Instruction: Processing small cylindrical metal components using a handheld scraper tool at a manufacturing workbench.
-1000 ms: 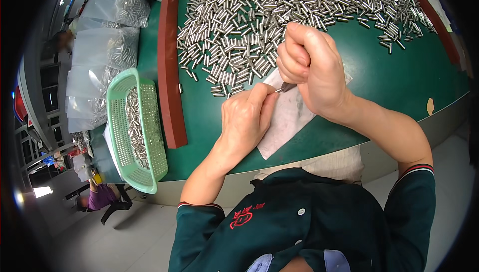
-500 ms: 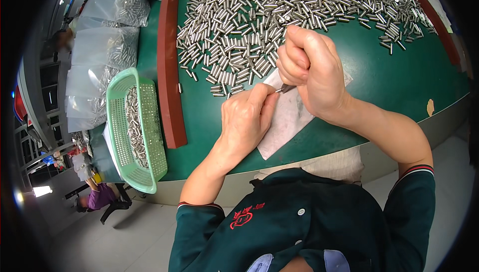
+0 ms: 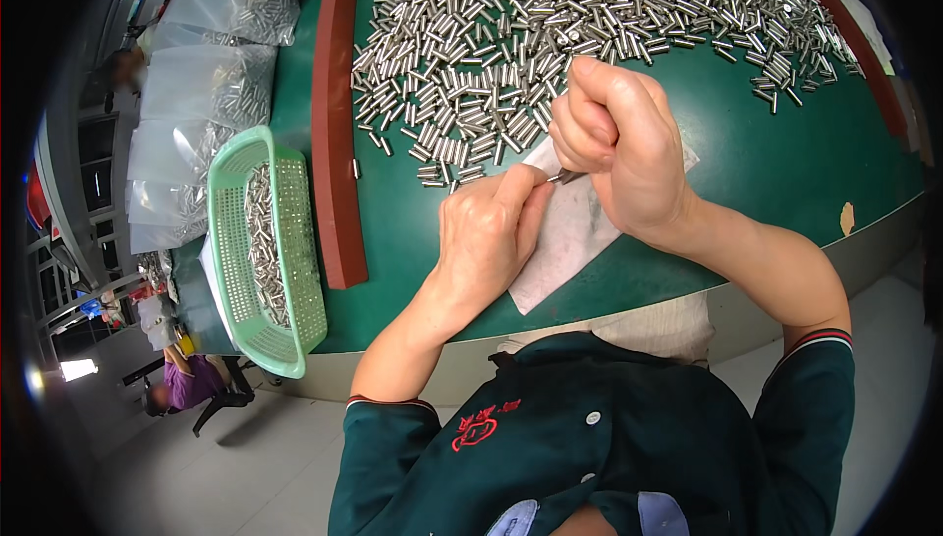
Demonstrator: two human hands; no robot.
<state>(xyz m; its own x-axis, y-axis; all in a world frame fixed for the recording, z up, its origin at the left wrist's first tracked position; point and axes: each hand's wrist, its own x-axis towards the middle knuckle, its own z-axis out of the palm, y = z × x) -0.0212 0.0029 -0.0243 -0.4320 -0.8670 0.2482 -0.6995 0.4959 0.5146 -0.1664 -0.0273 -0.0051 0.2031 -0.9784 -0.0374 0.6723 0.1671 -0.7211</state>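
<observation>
My right hand [image 3: 621, 143] is clenched around a small tool whose metal tip [image 3: 568, 177] pokes out below the fist. My left hand [image 3: 488, 231] pinches something small at that tip, over a white cloth [image 3: 570, 236] spread on the green table [image 3: 786, 158]; what the fingers hold is hidden. A large heap of short shiny metal pins [image 3: 550, 35] lies just beyond both hands.
A dark red wooden rail [image 3: 334, 143] borders the table at the left. Beside it stands a green plastic basket [image 3: 295, 271] with several metal pins inside. Clear plastic bags of pins [image 3: 196, 104] are piled at the far left. A seated person [image 3: 187, 384] is on the floor below.
</observation>
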